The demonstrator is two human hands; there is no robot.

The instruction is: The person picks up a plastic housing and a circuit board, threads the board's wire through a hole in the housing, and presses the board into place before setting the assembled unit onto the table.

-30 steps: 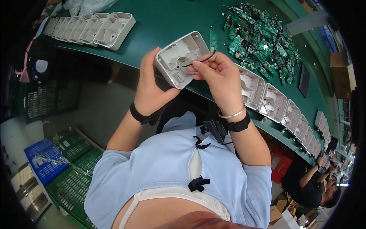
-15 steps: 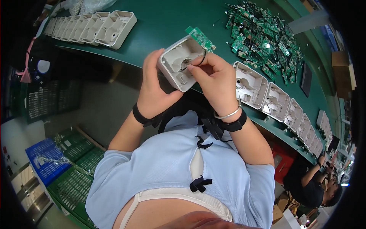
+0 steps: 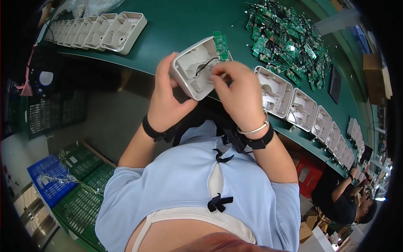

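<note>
Held up over the near edge of the bench: an off-white moulded plastic housing shell (image 3: 194, 67), open side toward the camera, tilted, with a thin black wire (image 3: 205, 65) looping across its cavity and a small green rectangular circuit board (image 3: 221, 47) standing at its far right rim. Gripped from the left and underneath by the left hand (image 3: 166, 98), fingers curled around the shell's outer wall, thumb up along the left edge. Right hand (image 3: 238, 90) at the shell's right rim, fingertips (image 3: 218, 72) pinched together just where the wire ends, apparently clamped on the wire or the board's lower edge; exactly which, not clear. Black straps on both wrists, plus a silver bangle (image 3: 254, 129) on the right.

Judged step: seating the board and routing its lead inside the shell. Next move likely calling for a steady hold from the left and a fine push or tuck from the right, board squared to its slot, wire kept out from under it.

Beyond: dark green bench top (image 3: 176, 25). Far left, a row of identical empty off-white shells (image 3: 100, 31). Right, another row of off-white shells (image 3: 310, 113) curving away along the bench edge. Far right, a loose heap of green circuit boards with wires (image 3: 285, 42). Below left, blue and green plastic crates (image 3: 63, 189). Lower right, another seated person in dark clothing (image 3: 342, 197).
</note>
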